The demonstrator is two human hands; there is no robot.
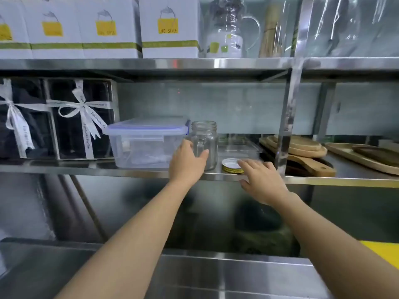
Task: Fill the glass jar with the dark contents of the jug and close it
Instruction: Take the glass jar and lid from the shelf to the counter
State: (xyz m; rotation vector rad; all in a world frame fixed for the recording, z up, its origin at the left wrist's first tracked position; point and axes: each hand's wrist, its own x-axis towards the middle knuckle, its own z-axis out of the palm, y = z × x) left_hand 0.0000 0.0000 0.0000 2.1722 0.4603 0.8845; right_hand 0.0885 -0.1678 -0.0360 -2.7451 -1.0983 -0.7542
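On the steel shelf, left hand cups the glass jar; right hand, spread, touches the lid.

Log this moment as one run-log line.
stage: reaching | left hand: on empty glass jar | right hand: at loose lid | jar: open, on shelf

jar on shelf | container left | lid right
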